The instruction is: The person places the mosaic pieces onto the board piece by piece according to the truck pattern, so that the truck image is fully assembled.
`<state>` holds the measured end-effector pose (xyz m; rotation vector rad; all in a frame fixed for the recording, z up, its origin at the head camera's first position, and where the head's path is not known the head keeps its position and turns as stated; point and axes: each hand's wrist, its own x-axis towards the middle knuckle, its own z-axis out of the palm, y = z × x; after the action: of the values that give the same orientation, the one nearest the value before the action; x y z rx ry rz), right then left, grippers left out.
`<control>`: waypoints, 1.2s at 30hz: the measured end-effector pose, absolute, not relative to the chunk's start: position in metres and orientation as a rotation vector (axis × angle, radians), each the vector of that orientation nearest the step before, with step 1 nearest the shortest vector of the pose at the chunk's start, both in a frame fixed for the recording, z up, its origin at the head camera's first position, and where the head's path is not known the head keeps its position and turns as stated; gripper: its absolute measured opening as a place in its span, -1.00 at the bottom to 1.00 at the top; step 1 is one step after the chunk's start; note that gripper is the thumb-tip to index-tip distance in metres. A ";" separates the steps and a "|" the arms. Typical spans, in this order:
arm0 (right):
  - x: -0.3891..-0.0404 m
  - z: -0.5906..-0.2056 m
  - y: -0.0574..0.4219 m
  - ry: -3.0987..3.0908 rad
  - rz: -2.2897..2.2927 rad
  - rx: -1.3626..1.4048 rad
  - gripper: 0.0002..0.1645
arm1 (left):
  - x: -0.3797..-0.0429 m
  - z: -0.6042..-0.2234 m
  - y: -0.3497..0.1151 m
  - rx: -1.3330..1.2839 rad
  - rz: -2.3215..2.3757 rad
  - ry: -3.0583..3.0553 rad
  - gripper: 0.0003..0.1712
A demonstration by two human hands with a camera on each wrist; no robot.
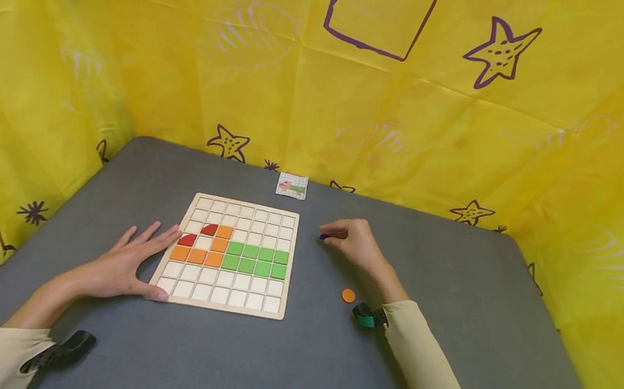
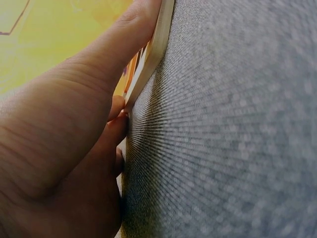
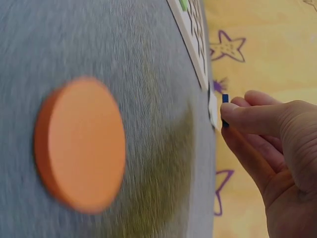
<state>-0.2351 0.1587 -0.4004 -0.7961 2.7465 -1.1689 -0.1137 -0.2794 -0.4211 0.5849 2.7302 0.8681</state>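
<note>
A wooden grid board (image 1: 220, 307) lies on the grey table, with red, orange and green tiles in some of its squares. My left hand (image 1: 118, 266) is spread at the board's left side, fingertips on its edge and thumb on the near-left corner. Right of the board, my right hand (image 1: 360, 247) pinches a small dark blue piece (image 3: 225, 98) between thumb and fingers, above the table. Fingers hide much of that piece, so its full shape cannot be told. An orange disc (image 1: 348, 295) lies flat on the table, near the right wrist.
Behind the board, a small picture card (image 1: 292, 180) with a coloured grid pattern lies near the table's far edge. Yellow cloth (image 1: 311, 93) printed with starfish and fish hangs around the back and sides of the grey table (image 1: 203, 360).
</note>
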 end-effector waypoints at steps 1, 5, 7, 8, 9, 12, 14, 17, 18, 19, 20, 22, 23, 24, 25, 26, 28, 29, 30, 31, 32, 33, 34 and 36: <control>-0.235 -0.401 0.156 2.736 -1.180 -0.803 -0.73 | -0.114 -0.421 -0.279 0.580 0.869 2.728 0.38; -0.233 -0.402 0.146 2.716 -1.217 -0.841 -0.74 | -0.113 -0.421 -0.279 0.572 0.877 2.724 0.38; -0.233 -0.402 0.140 2.712 -1.239 -0.862 -0.74 | -0.113 -0.420 -0.279 0.573 0.880 2.727 0.38; -0.233 -0.402 0.138 2.712 -1.248 -0.873 -0.74 | -0.113 -0.420 -0.279 0.575 0.883 2.729 0.38; -0.232 -0.403 0.135 2.711 -1.263 -0.878 -0.75 | -0.113 -0.419 -0.279 0.579 0.883 2.731 0.37; -0.229 -0.405 0.128 2.705 -1.293 -0.896 -0.75 | -0.113 -0.419 -0.278 0.586 0.886 2.732 0.37; -0.226 -0.407 0.122 2.687 -1.312 -0.895 -0.75 | -0.113 -0.420 -0.278 0.586 0.891 2.728 0.36; -0.222 -0.410 0.112 2.648 -1.337 -0.877 -0.75 | -0.113 -0.420 -0.277 0.575 0.896 2.721 0.37; -0.221 -0.411 0.109 2.639 -1.340 -0.875 -0.76 | -0.113 -0.419 -0.277 0.570 0.898 2.719 0.37; -0.219 -0.412 0.105 2.630 -1.345 -0.872 -0.76 | -0.113 -0.419 -0.278 0.566 0.901 2.716 0.37; -0.218 -0.413 0.102 2.625 -1.348 -0.867 -0.76 | -0.113 -0.419 -0.278 0.562 0.901 2.714 0.38; -0.216 -0.414 0.096 2.613 -1.353 -0.863 -0.77 | -0.113 -0.419 -0.278 0.559 0.903 2.711 0.37; -0.216 -0.415 0.092 2.604 -1.353 -0.865 -0.77 | -0.113 -0.419 -0.278 0.556 0.903 2.710 0.38; -0.215 -0.415 0.089 2.593 -1.351 -0.866 -0.77 | -0.112 -0.419 -0.278 0.556 0.902 2.710 0.37; -0.214 -0.415 0.085 2.581 -1.350 -0.869 -0.77 | -0.112 -0.419 -0.279 0.557 0.902 2.711 0.37; -0.214 -0.415 0.081 2.568 -1.350 -0.873 -0.77 | -0.112 -0.419 -0.279 0.557 0.900 2.712 0.37; -0.213 -0.414 0.074 2.544 -1.350 -0.889 -0.77 | -0.112 -0.419 -0.279 0.558 0.900 2.715 0.37; -0.212 -0.413 0.071 2.535 -1.347 -0.900 -0.77 | -0.112 -0.419 -0.279 0.560 0.898 2.716 0.37; -0.211 -0.413 0.067 2.527 -1.347 -0.910 -0.77 | -0.113 -0.420 -0.279 0.562 0.898 2.717 0.37; -0.211 -0.412 0.064 2.520 -1.348 -0.918 -0.77 | -0.113 -0.420 -0.279 0.563 0.897 2.716 0.37; -0.210 -0.412 0.061 2.514 -1.348 -0.923 -0.76 | -0.113 -0.420 -0.279 0.563 0.897 2.716 0.37; -0.210 -0.411 0.057 2.508 -1.348 -0.928 -0.76 | -0.113 -0.420 -0.279 0.562 0.898 2.715 0.37; -0.209 -0.411 0.054 2.501 -1.348 -0.932 -0.76 | -0.113 -0.420 -0.278 0.560 0.896 2.714 0.37; -0.208 -0.411 0.048 2.497 -1.341 -0.938 -0.76 | -0.113 -0.419 -0.278 0.554 0.892 2.710 0.38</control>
<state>-0.2081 0.0485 -0.4107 -0.9378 2.4967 -1.3412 -0.1133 -0.2778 -0.4194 0.5536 2.7100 0.8924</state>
